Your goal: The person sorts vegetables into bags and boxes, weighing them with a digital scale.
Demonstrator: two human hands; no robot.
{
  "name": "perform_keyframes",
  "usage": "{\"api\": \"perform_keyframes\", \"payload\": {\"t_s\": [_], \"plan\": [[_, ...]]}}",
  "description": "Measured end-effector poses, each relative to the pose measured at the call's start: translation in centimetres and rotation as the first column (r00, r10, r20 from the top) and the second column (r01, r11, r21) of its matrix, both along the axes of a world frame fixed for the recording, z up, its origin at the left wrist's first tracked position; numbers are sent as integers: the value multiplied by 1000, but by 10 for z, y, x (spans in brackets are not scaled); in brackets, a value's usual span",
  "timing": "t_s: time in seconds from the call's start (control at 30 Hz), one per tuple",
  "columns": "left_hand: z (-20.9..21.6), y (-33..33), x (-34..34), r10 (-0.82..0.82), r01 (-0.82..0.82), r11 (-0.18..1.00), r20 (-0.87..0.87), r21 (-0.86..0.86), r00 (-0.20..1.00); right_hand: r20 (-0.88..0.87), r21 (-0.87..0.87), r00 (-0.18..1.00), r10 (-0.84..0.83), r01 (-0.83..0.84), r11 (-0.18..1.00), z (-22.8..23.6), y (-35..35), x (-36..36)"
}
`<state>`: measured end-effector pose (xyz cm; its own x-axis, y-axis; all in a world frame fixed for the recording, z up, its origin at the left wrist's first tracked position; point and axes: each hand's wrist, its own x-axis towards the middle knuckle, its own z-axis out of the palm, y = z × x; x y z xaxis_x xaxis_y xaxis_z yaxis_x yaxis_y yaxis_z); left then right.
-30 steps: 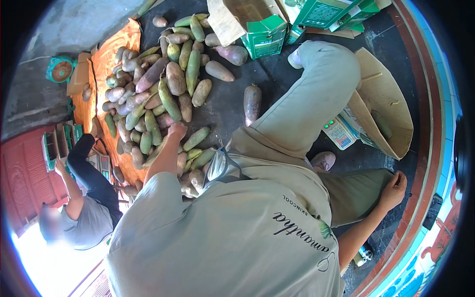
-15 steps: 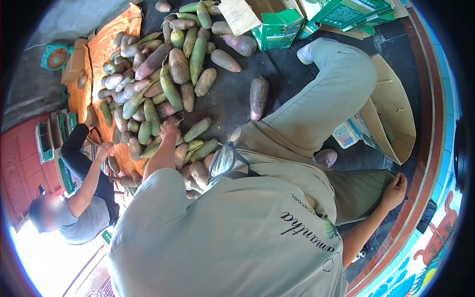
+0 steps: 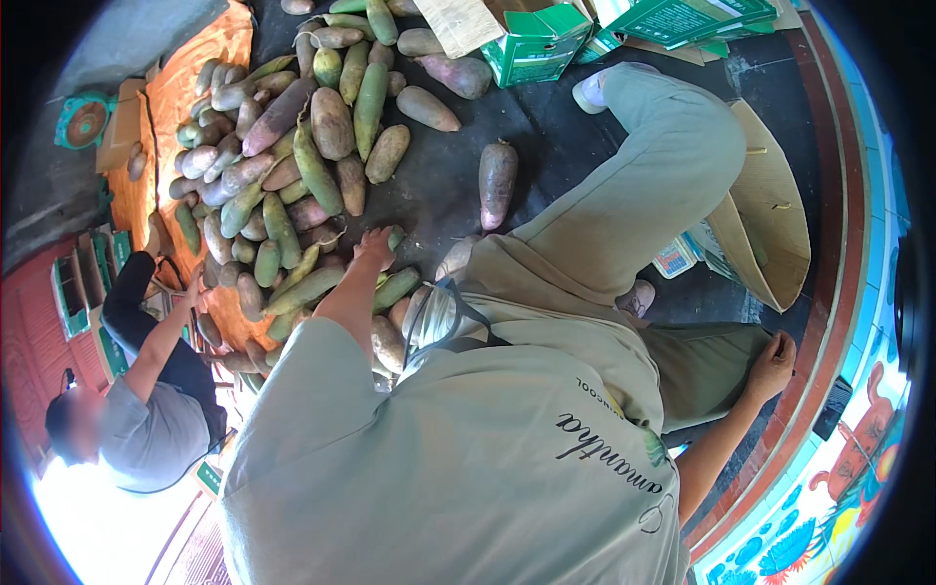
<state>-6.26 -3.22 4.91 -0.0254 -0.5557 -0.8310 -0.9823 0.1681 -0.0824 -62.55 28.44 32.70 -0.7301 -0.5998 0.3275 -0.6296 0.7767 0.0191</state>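
My left hand (image 3: 373,248) closes over a green radish (image 3: 395,236), whose dark green end sticks out past my fingers; the rest is hidden under the hand. It is at the right side of a large heap of green and purple radishes (image 3: 332,125) on the floor. My right hand (image 3: 773,365) rests at my right knee with the fingers loosely curled and nothing visible in them. One purplish radish (image 3: 497,185) lies apart, in front of my left leg.
Green cartons (image 3: 538,44) stand at the far side. An open brown cardboard box (image 3: 765,210) sits to the right, with a scale-like device with a display (image 3: 675,258) beside it. An orange sheet (image 3: 200,73) runs under the heap. Another person (image 3: 161,419) works at the left.
My left hand has moved right from the heap onto the green radish that lay beside it. The view has shifted slightly. My right hand stays at my knee.
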Motion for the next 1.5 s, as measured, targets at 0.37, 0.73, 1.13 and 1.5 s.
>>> {"api": "perform_keyframes", "payload": {"t_s": [0.37, 0.73, 1.13, 1.5], "plan": [[-3, -2, -37, -468, 469, 883, 89, 11, 879, 9, 54, 998, -56, 56, 997, 5, 8, 4], [-1, -3, -41, -422, 421, 904, -4, -72, 906, -11, 55, 1000, -23, 23, 998, 9, -6, 9], [43, -47, -45, -402, 403, 903, 39, -149, 915, -31, -44, 1000, -1, 0, 999, 14, -34, 19], [202, -111, -132, -457, -206, 690, -638, -694, 620, 23, -125, 999, -46, 49, 991, 16, -25, 18]]}}
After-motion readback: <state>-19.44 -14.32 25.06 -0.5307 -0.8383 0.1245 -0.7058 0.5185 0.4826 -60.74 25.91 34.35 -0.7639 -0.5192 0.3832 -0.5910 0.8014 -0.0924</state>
